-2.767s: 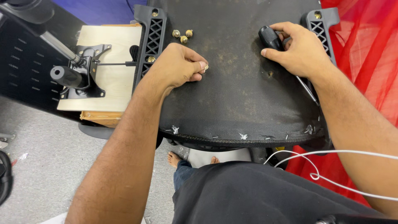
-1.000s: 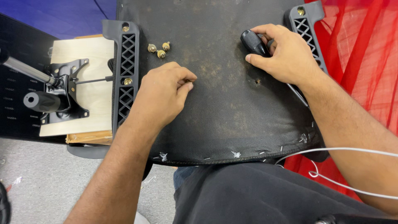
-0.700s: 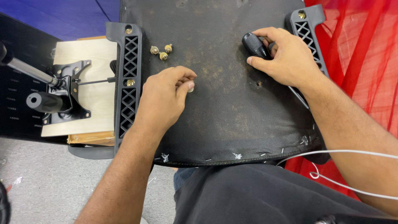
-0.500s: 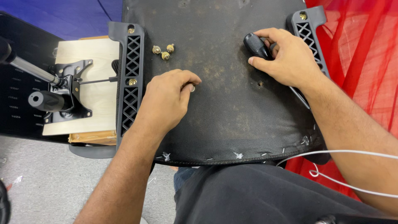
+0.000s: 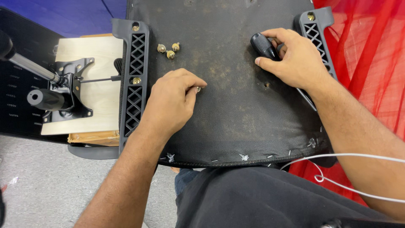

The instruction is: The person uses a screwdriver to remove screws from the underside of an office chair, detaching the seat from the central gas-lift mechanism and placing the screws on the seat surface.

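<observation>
My left hand point(image 5: 171, 103) pinched small bolt point(image 5: 198, 89) against upturned chair seat point(image 5: 228, 105); right hand point(image 5: 295, 57), two o'clock, gripped black screwdriver handle point(image 5: 262, 44). Risk: bolt slipping, rolling off.

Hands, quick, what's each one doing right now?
Left hand: fingers pinched on a small bolt.
Right hand: closed around black tool handle.

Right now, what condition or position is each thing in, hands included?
Left hand: curled, pinching a small silvery fastener against the seat underside.
Right hand: closed on the black tool handle.
Seat underside: facing up, dusty.
Three brass bolts: loose, clustered together.
Left bracket: bolted on.
Right bracket: bolt seated at top.
Chair mechanism: detached, lying on a wooden board.
</observation>
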